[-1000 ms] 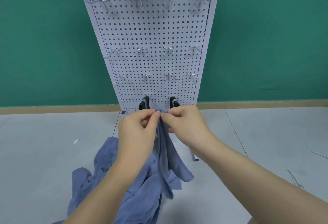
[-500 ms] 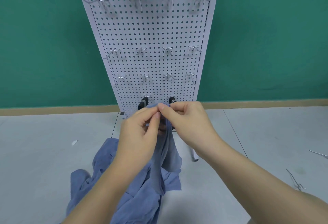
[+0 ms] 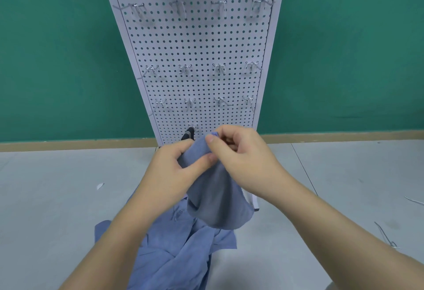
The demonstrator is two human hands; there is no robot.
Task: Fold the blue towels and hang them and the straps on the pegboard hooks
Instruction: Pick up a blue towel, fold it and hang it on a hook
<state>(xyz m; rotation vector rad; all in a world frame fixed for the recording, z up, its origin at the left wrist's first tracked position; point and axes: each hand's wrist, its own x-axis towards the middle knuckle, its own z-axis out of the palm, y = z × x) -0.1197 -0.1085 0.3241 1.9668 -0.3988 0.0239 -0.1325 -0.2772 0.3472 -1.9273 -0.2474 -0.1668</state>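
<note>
Blue towel (image 3: 215,200) held up at centre frame, draped below both hands. Left hand (image 3: 169,170) at 9 o'clock of the towel's top edge, fingers curled round the cloth, thumb pressed on its front. Right hand (image 3: 241,159) at 3 o'clock, fingers bent, thumb and forefinger pinching the top corner. Heap of more blue towels (image 3: 174,250) on the grey floor (image 3: 46,209) at 6 o'clock. White pegboard (image 3: 197,44) upright at 12 o'clock with rows of metal hooks (image 3: 185,68); one dark strap (image 3: 188,134) hung low, just above the hands.
</note>
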